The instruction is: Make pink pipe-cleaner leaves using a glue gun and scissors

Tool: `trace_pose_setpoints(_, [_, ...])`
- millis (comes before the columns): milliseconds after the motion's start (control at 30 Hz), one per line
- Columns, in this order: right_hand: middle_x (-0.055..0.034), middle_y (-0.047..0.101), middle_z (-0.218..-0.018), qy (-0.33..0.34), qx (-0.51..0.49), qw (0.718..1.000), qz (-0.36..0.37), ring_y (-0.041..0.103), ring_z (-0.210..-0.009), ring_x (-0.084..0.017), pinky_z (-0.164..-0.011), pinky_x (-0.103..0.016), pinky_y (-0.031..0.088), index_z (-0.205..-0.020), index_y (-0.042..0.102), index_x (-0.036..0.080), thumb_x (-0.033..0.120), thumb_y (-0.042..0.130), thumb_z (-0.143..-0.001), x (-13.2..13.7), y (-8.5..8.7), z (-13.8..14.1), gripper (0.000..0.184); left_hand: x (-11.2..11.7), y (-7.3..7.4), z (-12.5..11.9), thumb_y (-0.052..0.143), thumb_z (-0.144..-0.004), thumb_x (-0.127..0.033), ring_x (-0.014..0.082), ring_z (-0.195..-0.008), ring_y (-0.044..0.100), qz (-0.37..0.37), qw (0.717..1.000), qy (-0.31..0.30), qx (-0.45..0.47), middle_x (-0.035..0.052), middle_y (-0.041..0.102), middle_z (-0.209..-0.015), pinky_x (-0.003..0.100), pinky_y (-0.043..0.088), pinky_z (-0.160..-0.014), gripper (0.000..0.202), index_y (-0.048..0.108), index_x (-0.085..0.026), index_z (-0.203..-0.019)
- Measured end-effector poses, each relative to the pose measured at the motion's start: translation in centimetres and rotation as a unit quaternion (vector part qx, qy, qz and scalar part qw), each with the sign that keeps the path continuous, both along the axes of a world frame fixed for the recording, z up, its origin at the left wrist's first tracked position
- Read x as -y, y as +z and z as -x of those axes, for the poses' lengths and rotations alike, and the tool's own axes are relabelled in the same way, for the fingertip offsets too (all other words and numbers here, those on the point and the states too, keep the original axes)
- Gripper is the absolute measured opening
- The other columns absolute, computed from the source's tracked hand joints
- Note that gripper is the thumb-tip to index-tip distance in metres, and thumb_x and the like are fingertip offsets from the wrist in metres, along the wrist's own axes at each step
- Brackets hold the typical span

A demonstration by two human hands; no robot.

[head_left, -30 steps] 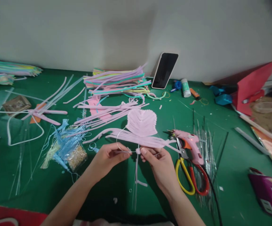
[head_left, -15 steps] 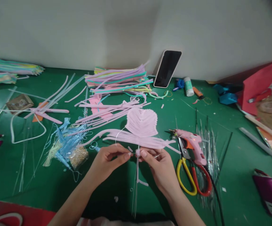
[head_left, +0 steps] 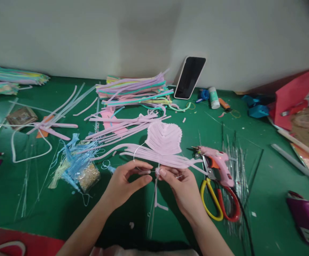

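Observation:
A pale pink leaf-shaped piece made of pipe cleaners (head_left: pixel 164 138) lies flat ahead of my hands, above a row of loose pink pipe cleaners (head_left: pixel 154 156). My right hand (head_left: pixel 179 183) pinches a small pink knob on a stem (head_left: pixel 157 171) between thumb and fingers; the stem hangs down below it. From the leaf's left side a thin white wire (head_left: pixel 134 154) curves down to the knob. My left hand (head_left: pixel 129 179) is just left of the knob, thumb and fingers apart, its fingertips close to the wire. A small pink scrap (head_left: pixel 114 153) lies beyond it.
A pink glue gun (head_left: pixel 221 163) and scissors with yellow and red handles (head_left: pixel 210 199) lie right of my hands. On the left are blue tassels (head_left: pixel 77 153) and a bag of beads (head_left: pixel 89 176). Behind stand bundled pipe cleaners (head_left: pixel 138 89) and a leaning phone (head_left: pixel 190 77).
My left thumb and fingers have come apart. The small pink scrap that was at the left fingertips now lies farther left. The leaf has shifted slightly right; my right hand keeps its pinch.

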State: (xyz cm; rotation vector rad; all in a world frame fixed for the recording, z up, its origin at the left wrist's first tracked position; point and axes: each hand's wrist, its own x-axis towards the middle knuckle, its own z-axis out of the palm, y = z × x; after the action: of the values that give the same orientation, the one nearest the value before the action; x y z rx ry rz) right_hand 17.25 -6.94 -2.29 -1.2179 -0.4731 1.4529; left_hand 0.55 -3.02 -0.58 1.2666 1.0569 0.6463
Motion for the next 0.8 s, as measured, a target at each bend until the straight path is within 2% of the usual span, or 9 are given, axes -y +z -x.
trace_pose_setpoints(200, [0.0,0.074,-0.075,0.007,0.032,0.999,-0.009,0.067,-0.07,-0.013,-0.069,-0.023,0.053,-0.078,0.073,0.021,0.025,0.081,-0.066,0.1,-0.1,-0.1,0.015,0.1,-0.7,-0.1,0.068,-0.081,-0.026,0.0143,-0.082,0.063,-0.055,0.998,0.02,-0.002,-0.0001,0.069,-0.083,0.023,0.048,-0.074,0.006,0.071,-0.022,-0.084])
trace_pose_setpoints(333, [0.0009,0.073,-0.076,0.004,-0.002,1.0,-0.005,0.066,-0.073,-0.012,-0.071,-0.022,0.052,-0.078,0.072,0.022,0.023,0.082,-0.064,0.0,-0.1,0.2,0.017,0.3,-1.0,0.0,0.067,-0.081,-0.025,0.015,-0.081,0.064,-0.095,0.995,0.031,-0.024,0.0004,0.069,-0.082,0.024,0.047,-0.074,0.005,0.07,-0.021,-0.084])
trace_pose_setpoints(500, [0.0009,0.07,-0.076,0.02,-0.074,0.997,0.023,0.058,-0.063,-0.009,-0.058,-0.019,0.046,-0.078,0.073,0.021,0.028,0.084,-0.061,-0.1,-0.2,1.1,0.021,0.5,-1.3,-0.5,0.064,-0.083,-0.023,0.015,-0.08,0.063,-0.119,0.991,0.058,0.008,0.0002,0.068,-0.081,0.024,0.047,-0.072,0.005,0.068,-0.02,-0.082])
trace_pose_setpoints(633, [0.0014,0.067,-0.069,0.058,-0.036,0.997,0.035,0.051,-0.056,-0.006,-0.054,-0.018,0.041,-0.075,0.074,0.02,0.034,0.079,-0.068,-0.2,-0.1,1.6,0.017,0.5,-1.5,-0.7,0.064,-0.083,-0.02,0.0141,-0.08,0.063,-0.131,0.989,0.064,0.012,-0.0001,0.068,-0.081,0.024,0.047,-0.072,0.004,0.068,-0.02,-0.082])
trace_pose_setpoints(800, [0.0006,0.068,-0.068,0.045,0.002,0.999,0.029,0.053,-0.059,-0.007,-0.057,-0.02,0.042,-0.07,0.072,0.019,0.034,0.08,-0.066,-0.6,0.1,1.7,0.017,0.7,-1.5,-0.4,0.066,-0.082,-0.019,0.0147,-0.08,0.063,-0.145,0.987,0.063,0.015,0.0003,0.067,-0.083,0.025,0.048,-0.071,0.004,0.067,-0.021,-0.085])
